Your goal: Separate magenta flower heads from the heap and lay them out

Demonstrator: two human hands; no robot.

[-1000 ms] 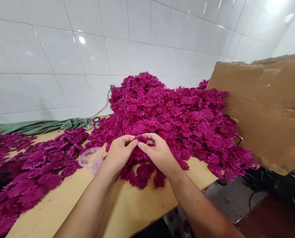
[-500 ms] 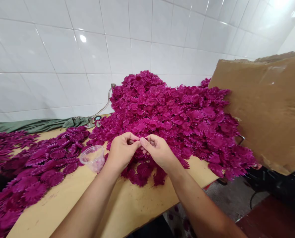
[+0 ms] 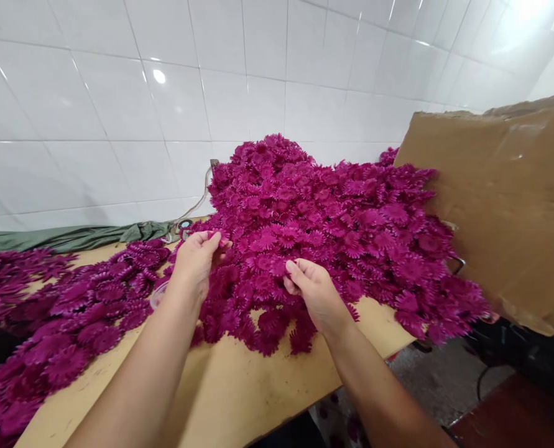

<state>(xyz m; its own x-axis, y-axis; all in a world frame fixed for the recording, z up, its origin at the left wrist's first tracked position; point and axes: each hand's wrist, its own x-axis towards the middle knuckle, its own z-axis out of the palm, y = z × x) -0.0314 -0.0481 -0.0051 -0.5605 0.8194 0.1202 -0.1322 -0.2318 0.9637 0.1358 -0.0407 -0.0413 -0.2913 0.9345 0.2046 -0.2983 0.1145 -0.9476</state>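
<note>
My left hand (image 3: 195,261) is over the left side of a big heap of magenta artificial flowers (image 3: 304,205), its thumb and fingers closed. A bit of magenta shows at its fingertips, but I cannot tell whether it is held or lies behind. To the right, my right hand (image 3: 314,289) is in a pinch before the front of the heap. Magenta petals show right beside its thumb tip; what is in the pinch cannot be made out. A clear plastic cup (image 3: 157,295) stands left of the heap, mostly hidden behind my left forearm.
More magenta flowers (image 3: 66,330) spread along the left of the tan tabletop (image 3: 239,392). A green cloth (image 3: 71,236) lies against the white tiled wall (image 3: 267,106), with a cord nearby. On the right, a large brown cardboard sheet (image 3: 495,211) leans beside the heap, past the table edge.
My hands, together at the fingertips before, have come apart. My left hand moved left and up, its forearm covering most of the cup; my right hand moved slightly right and down.
</note>
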